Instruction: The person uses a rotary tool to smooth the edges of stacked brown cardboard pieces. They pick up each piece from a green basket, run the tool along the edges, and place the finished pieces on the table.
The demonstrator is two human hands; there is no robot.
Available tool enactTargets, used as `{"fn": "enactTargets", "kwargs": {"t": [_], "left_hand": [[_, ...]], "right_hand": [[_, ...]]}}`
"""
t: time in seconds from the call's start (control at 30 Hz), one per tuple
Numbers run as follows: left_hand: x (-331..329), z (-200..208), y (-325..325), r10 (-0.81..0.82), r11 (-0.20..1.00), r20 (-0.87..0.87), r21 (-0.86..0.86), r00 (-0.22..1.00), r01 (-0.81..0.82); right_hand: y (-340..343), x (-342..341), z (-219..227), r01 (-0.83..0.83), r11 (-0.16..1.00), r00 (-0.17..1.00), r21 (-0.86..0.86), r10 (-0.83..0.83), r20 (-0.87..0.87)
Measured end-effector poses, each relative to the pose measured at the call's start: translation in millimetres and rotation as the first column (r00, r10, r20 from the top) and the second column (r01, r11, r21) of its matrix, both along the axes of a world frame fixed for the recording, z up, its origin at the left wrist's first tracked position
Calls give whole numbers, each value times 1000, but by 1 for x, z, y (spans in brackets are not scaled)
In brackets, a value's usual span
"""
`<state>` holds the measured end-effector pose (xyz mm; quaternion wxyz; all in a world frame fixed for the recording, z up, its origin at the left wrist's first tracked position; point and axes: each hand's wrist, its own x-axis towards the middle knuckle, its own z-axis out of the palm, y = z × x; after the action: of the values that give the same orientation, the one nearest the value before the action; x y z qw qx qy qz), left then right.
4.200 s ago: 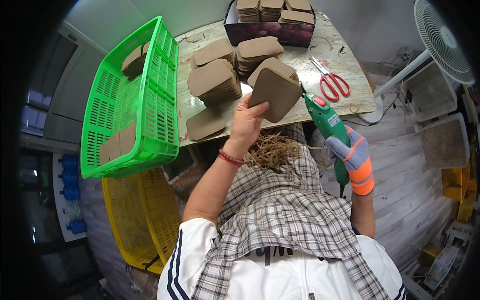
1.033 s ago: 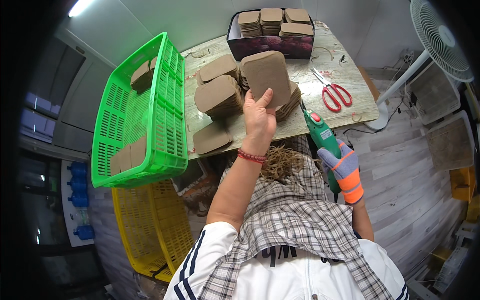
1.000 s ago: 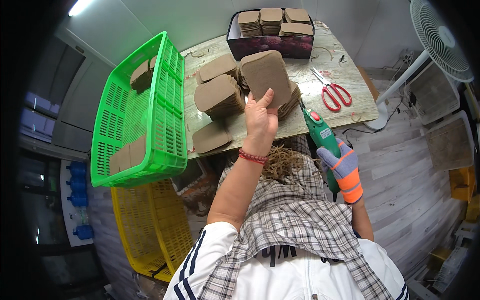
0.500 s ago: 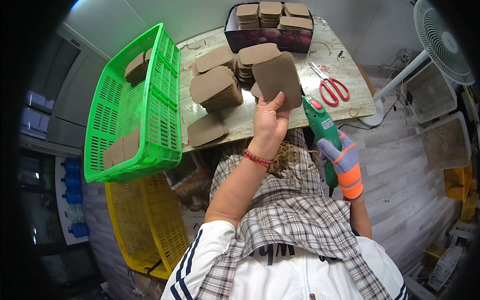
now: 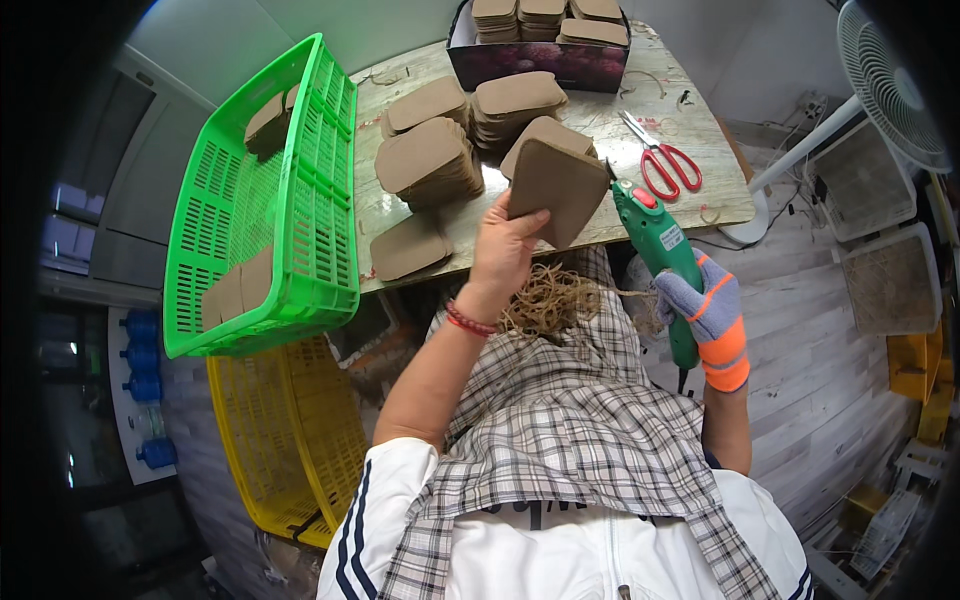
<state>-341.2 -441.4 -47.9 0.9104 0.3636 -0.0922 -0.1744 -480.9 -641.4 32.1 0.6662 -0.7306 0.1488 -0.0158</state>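
My bare left hand, a red bead bracelet on its wrist, pinches a brown rounded pad at its lower left, thumb on top. The pad is tilted above the table's front edge. In a grey and orange glove, my right hand is wrapped round green electric scissors with a red button. Their pointed tip lies close to the pad's right edge; whether they touch I cannot tell. Stacks of like pads stand on the table beyond my left hand. Tangled brown trimmings lie on my plaid apron.
Red-handled scissors lie on the table at the right. A dark box of pads stands at the back. On the left are a green crate with some pads and a yellow crate below. A white fan stands far right.
My left hand has moved left and slightly down, turning the pad to a new angle. My right hand has shifted right with the electric scissors. The whole view has shifted slightly.
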Motion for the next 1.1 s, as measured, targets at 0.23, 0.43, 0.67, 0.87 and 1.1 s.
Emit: {"fn": "enactTargets", "kwargs": {"t": [0.23, 0.43, 0.67, 0.87, 1.1], "left_hand": [[27, 22, 49, -139, 933, 100, 346, 985, 96], [18, 20, 58, -232, 860, 44, 477, 972, 184], [10, 22, 68, -318, 758, 13, 604, 948, 246], [27, 34, 90, -137, 754, 231, 655, 963, -50], [31, 38, 100, -90, 803, 210, 594, 974, -54]], "right_hand": [[1, -3, 3, -155, 981, 988, -115, 151, -45], [8, -1, -2, -171, 972, 985, -159, 167, -35], [12, 5, -2, -209, 974, 975, -93, 200, -95], [16, 5, -6, -267, 964, 957, 5, 265, -116], [22, 6, -12, -333, 943, 929, -8, 327, -172]]}}
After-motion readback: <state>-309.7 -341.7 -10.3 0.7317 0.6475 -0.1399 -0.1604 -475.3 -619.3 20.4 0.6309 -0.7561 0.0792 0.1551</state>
